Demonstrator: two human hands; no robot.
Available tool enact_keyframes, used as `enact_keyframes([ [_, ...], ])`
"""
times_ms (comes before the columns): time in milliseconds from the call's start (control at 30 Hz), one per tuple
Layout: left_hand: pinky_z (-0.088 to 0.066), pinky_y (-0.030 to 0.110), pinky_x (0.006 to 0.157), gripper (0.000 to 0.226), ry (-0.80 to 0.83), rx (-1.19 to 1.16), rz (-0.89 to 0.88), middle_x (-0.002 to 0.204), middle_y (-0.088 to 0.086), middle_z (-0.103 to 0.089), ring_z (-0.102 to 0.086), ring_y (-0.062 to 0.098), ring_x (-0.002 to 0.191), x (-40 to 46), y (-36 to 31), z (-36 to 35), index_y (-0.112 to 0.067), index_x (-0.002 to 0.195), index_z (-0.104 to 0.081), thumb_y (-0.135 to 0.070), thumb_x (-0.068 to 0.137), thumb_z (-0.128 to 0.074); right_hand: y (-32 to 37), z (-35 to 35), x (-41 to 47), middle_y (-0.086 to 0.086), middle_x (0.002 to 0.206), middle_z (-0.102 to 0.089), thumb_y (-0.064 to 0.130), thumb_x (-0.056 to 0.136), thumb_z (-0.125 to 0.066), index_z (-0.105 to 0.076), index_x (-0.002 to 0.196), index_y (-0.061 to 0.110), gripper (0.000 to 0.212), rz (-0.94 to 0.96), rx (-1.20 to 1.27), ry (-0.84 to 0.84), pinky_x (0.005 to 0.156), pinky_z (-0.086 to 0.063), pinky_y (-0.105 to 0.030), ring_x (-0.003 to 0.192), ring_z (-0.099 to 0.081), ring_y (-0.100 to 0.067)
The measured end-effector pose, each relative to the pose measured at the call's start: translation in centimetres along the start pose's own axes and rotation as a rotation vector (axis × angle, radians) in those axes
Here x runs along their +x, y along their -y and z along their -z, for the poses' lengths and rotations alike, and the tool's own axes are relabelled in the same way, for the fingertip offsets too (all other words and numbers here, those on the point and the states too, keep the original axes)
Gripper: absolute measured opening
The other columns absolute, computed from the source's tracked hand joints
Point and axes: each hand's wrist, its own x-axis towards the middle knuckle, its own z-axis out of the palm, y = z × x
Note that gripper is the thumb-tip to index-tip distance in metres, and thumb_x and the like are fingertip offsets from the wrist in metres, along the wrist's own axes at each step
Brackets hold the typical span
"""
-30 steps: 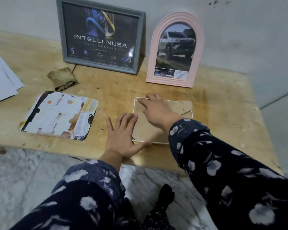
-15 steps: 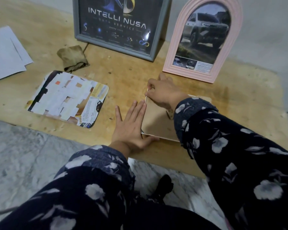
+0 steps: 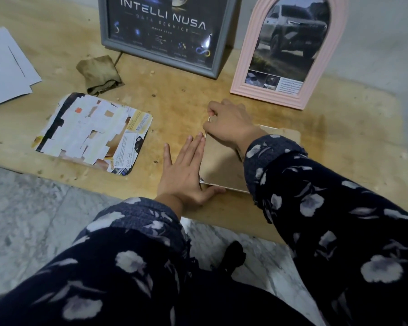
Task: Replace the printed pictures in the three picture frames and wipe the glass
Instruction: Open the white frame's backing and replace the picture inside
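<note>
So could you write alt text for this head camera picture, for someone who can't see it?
A person's left hand lies flat beside a face-down frame on a wooden table while the right hand pinches its far corner. Behind stand a grey frame and a pink arched frame.

Seen from head height, looking steeply forward and down, close over a wooden table [image 3: 339, 142] set against a wall [image 3: 381, 38].

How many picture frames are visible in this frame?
3: grey frame standing against the wall, pink arched frame to its right, and a third frame lying face down under both hands, partly hidden.
</note>
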Motion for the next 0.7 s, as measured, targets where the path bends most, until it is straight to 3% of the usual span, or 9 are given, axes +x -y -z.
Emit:
enact_keyframes([
  [367,0.006,0.061,0.114,0.114,-0.029,-0.038,-0.027,0.159,-0.013,0.018,0.011,0.010,0.148,-0.1,-0.1,0.0,-0.021,0.154,0.008,-0.088,0.069,-0.029,0.4,1.0,-0.4,0.000,0.092,-0.049,0.039,0.073,-0.051,-0.036,0.076,0.031,0.017,-0.019,0.112,0.002,0.079,-0.040,-0.040,0.089,-0.050,-0.029],
  [633,0.006,0.062,0.113,0.114,-0.022,0.002,-0.018,0.160,-0.010,0.019,0.013,0.011,0.148,0.1,-0.4,-0.3,-0.020,0.154,0.009,-0.088,0.070,-0.027,0.3,1.2,-0.4,-0.002,0.095,-0.050,0.037,0.074,-0.051,-0.041,0.083,0.028,0.017,-0.033,0.091,0.009,0.081,-0.041,-0.041,0.088,-0.049,-0.030],
  [700,0.006,0.062,0.114,0.114,-0.025,0.011,-0.015,0.160,-0.010,0.018,0.013,0.011,0.148,0.1,-0.5,-0.2,-0.020,0.154,0.010,-0.088,0.070,-0.026,0.3,1.4,-0.5,0.000,0.092,-0.049,0.036,0.074,-0.052,-0.039,0.076,0.030,0.015,-0.031,0.107,0.014,0.077,-0.039,-0.039,0.086,-0.049,-0.028],
])
